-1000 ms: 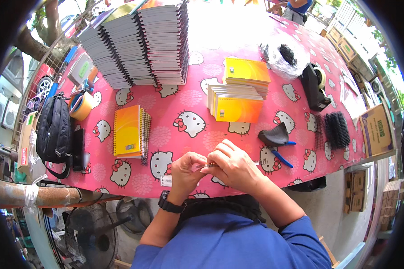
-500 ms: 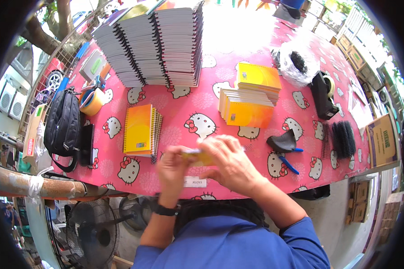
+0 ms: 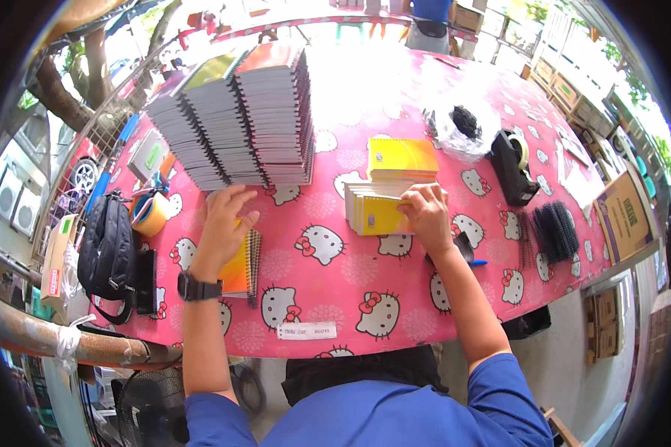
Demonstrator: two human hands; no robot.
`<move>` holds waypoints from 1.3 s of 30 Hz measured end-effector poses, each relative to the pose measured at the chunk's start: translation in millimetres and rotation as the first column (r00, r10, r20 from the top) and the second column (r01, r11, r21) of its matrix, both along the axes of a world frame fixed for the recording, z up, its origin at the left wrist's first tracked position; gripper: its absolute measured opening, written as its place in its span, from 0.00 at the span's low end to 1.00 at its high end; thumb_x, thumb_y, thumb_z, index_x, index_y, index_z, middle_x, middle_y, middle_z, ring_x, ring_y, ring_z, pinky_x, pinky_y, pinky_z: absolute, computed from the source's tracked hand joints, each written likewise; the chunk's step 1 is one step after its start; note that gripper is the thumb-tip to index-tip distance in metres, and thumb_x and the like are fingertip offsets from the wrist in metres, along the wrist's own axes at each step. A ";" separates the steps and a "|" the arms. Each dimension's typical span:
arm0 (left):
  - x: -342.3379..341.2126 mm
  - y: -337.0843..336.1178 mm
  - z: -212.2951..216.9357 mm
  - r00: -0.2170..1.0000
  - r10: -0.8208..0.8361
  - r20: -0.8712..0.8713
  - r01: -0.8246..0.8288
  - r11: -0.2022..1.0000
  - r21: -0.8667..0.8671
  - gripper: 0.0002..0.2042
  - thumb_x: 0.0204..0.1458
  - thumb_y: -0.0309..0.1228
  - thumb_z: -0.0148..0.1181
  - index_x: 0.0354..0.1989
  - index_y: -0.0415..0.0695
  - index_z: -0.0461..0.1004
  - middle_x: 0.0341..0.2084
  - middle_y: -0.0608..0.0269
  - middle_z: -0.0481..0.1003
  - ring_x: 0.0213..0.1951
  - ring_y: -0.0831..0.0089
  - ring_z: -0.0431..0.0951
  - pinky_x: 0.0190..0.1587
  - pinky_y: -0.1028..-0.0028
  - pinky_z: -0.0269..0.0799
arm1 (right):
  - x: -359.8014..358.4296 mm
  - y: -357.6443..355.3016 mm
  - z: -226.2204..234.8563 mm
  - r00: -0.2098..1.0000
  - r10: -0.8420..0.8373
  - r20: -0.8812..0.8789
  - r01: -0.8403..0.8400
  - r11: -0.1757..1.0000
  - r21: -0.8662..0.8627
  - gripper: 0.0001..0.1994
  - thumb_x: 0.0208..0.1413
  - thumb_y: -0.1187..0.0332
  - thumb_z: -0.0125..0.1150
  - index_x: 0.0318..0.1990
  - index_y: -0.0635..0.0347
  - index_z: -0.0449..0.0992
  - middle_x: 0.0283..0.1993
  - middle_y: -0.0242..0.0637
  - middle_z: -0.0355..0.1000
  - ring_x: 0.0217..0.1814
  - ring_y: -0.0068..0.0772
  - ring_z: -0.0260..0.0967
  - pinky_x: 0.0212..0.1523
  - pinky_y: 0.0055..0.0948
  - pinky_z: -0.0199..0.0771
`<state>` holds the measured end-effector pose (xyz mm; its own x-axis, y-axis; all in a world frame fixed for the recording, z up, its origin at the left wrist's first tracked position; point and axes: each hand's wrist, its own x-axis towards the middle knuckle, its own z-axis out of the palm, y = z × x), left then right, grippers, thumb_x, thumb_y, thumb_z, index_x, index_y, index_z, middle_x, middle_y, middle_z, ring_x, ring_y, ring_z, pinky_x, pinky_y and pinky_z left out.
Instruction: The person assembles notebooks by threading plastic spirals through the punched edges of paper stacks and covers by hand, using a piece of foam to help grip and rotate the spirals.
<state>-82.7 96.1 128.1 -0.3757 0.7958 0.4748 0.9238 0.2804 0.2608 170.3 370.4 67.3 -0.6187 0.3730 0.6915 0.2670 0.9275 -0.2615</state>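
My left hand is over a small stack of yellow-orange spiral notebooks, fingers spread, partly covering it. The wire coils of that stack face right. At the right, my right hand pinches the edge of a yellow notebook on top of a fanned pile. Just behind that pile sits another pile of yellow notebooks. Blue-handled pliers with a dark head lie beside my right forearm, which hides part of them.
Tall stacks of spiral-bound books stand at the far left. A black bag and tape roll lie left. On the right are a tape dispenser, black binding coils and a plastic bag. A paper strip lies near the front edge.
My hands were together near the front edge, handling a yellow notebook. They have moved apart and forward, left to the left stack, right to the fanned pile. The view has shifted too.
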 end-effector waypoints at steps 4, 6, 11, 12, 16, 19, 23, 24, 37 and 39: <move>81.9 29.3 13.7 0.965 -0.166 0.201 0.108 0.956 0.272 0.28 0.42 0.31 0.67 0.55 0.43 0.67 0.50 0.53 0.68 0.55 0.57 0.65 0.58 0.63 0.59 | 20.0 -33.5 17.7 0.988 0.151 -0.037 -0.154 0.983 -0.097 0.07 0.42 0.70 0.66 0.28 0.55 0.73 0.30 0.31 0.71 0.39 0.38 0.67 0.43 0.35 0.63; 105.7 41.4 -6.3 0.961 -0.214 0.176 0.159 0.946 0.284 0.31 0.39 0.28 0.69 0.55 0.42 0.66 0.50 0.54 0.68 0.54 0.58 0.66 0.57 0.65 0.61 | 17.7 -50.6 21.6 0.977 0.207 -0.042 -0.211 0.967 -0.144 0.06 0.43 0.71 0.65 0.28 0.56 0.73 0.28 0.33 0.71 0.37 0.39 0.68 0.41 0.36 0.64; 126.8 62.5 -56.3 0.890 -0.220 0.399 0.108 0.952 0.285 0.33 0.38 0.31 0.70 0.56 0.42 0.64 0.49 0.53 0.69 0.53 0.58 0.67 0.56 0.64 0.63 | 9.1 -24.1 13.5 0.998 0.054 0.034 -0.053 0.998 -0.016 0.09 0.41 0.71 0.67 0.31 0.55 0.73 0.35 0.32 0.70 0.42 0.37 0.66 0.45 0.36 0.63; 129.4 63.3 -60.1 0.891 -0.227 0.392 0.118 0.952 0.284 0.33 0.38 0.31 0.70 0.56 0.42 0.64 0.49 0.53 0.69 0.53 0.58 0.67 0.56 0.64 0.63 | 6.9 -15.4 12.7 0.999 -0.036 0.008 0.036 0.999 0.017 0.11 0.40 0.71 0.67 0.33 0.55 0.73 0.37 0.33 0.70 0.42 0.37 0.66 0.46 0.36 0.62; 136.6 57.4 -65.6 0.873 -0.195 0.447 0.060 0.952 0.299 0.32 0.40 0.30 0.70 0.56 0.41 0.63 0.50 0.53 0.68 0.53 0.58 0.67 0.56 0.63 0.62 | 13.2 9.4 -4.1 0.981 -0.185 -0.049 0.156 0.920 -0.360 0.19 0.36 0.72 0.72 0.38 0.59 0.71 0.39 0.38 0.70 0.40 0.43 0.69 0.43 0.38 0.69; 137.3 54.2 -67.3 0.818 -0.182 0.545 0.000 0.949 0.315 0.32 0.41 0.28 0.69 0.56 0.40 0.63 0.50 0.52 0.67 0.54 0.58 0.67 0.57 0.62 0.61 | 25.9 5.9 2.0 0.976 -0.216 -0.017 0.185 0.872 -0.454 0.21 0.35 0.72 0.73 0.38 0.62 0.70 0.35 0.40 0.71 0.35 0.42 0.71 0.37 0.36 0.71; 146.8 57.3 -62.9 0.769 -0.183 0.612 -0.124 0.898 0.423 0.32 0.39 0.31 0.72 0.55 0.41 0.64 0.51 0.57 0.69 0.54 0.66 0.68 0.52 0.64 0.64 | 36.8 -34.9 22.1 0.992 -0.025 -0.122 -0.035 0.884 -0.466 0.17 0.34 0.72 0.74 0.32 0.61 0.71 0.28 0.38 0.69 0.29 0.34 0.69 0.30 0.30 0.70; 146.8 58.8 -65.1 0.765 -0.182 0.618 -0.122 0.901 0.417 0.32 0.39 0.31 0.72 0.55 0.41 0.64 0.51 0.57 0.69 0.54 0.66 0.68 0.52 0.64 0.64 | 39.0 -51.3 26.1 0.969 0.147 -0.196 -0.207 0.921 -0.330 0.16 0.33 0.72 0.75 0.28 0.60 0.72 0.25 0.35 0.68 0.27 0.30 0.67 0.27 0.27 0.68; 175.1 40.8 -93.0 0.270 -0.455 0.849 -0.197 0.837 0.511 0.29 0.46 0.15 0.61 0.57 0.42 0.56 0.37 0.65 0.69 0.40 0.77 0.71 0.47 0.76 0.69 | 22.0 -115.8 -29.6 0.824 -0.087 -0.559 -0.531 0.222 -0.818 0.08 0.54 0.72 0.62 0.39 0.59 0.70 0.31 0.26 0.70 0.31 0.12 0.64 0.30 0.16 0.66; 178.3 42.4 -86.1 0.314 -0.441 0.840 -0.245 0.818 0.521 0.28 0.47 0.16 0.60 0.57 0.42 0.57 0.36 0.65 0.68 0.40 0.78 0.70 0.44 0.77 0.69 | 15.9 -117.8 -23.2 0.786 -0.134 -0.604 -0.577 0.196 -0.793 0.07 0.54 0.74 0.62 0.38 0.59 0.71 0.30 0.27 0.69 0.29 0.13 0.65 0.28 0.15 0.65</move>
